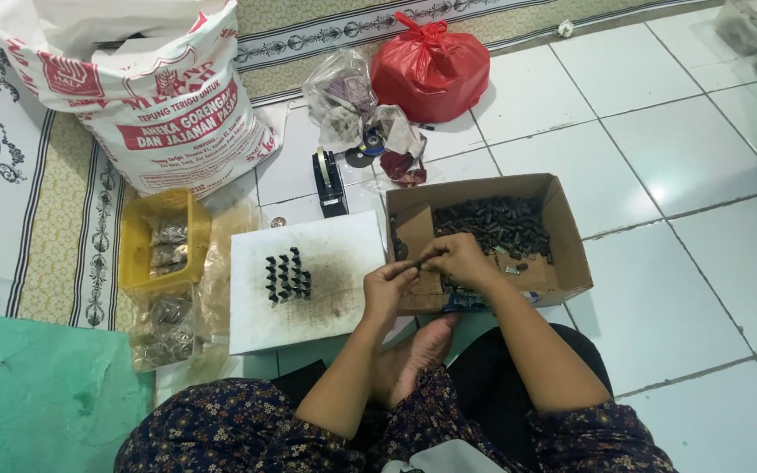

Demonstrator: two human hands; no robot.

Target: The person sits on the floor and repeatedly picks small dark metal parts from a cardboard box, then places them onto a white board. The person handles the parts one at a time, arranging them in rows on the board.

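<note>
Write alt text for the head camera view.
A person seated on a tiled floor holds a small dark part between left hand and right hand over a cardboard box of similar dark parts. To the left, rows of the parts stand on a white board.

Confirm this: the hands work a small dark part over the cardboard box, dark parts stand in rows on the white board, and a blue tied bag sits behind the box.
One error: the tied bag is red, not blue, as the head view shows. The rest holds: both hands, left and right, work a small dark part over the box, and parts stand in rows on the board.
</note>
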